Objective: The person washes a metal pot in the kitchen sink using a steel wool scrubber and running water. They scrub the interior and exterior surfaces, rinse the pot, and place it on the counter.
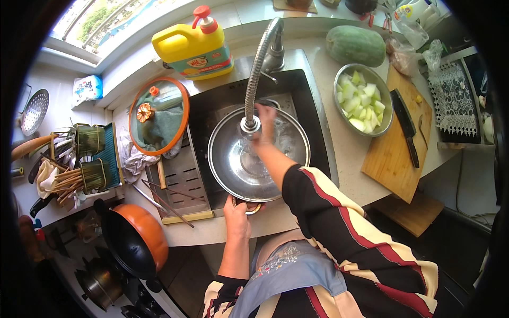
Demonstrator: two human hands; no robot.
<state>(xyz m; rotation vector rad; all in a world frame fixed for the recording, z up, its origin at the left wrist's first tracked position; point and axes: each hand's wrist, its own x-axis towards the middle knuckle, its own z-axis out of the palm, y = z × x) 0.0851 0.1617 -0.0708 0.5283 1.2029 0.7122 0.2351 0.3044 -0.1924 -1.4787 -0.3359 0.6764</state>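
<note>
A round stainless steel pot [238, 167] with loop handles sits over the sink, under the head of a flexible metal faucet [254, 75]. My left hand [237, 216] grips the pot's near handle. Over the pot's far right part, beside the faucet head, is my right hand [265, 125], blurred, its fingers partly spread and no object seen in it. Some clear water seems to lie in the pot. What the faucet head touches, if anything, is hidden.
Right of the sink [314, 119] stand a steel bowl of cut pale green melon [360, 104], a large green melon [356, 45] and a cutting board [377, 159] with a cleaver [403, 119]. Left are a glass lid [159, 115], utensils and an orange wok [139, 238]. Behind stands a yellow jug [195, 49].
</note>
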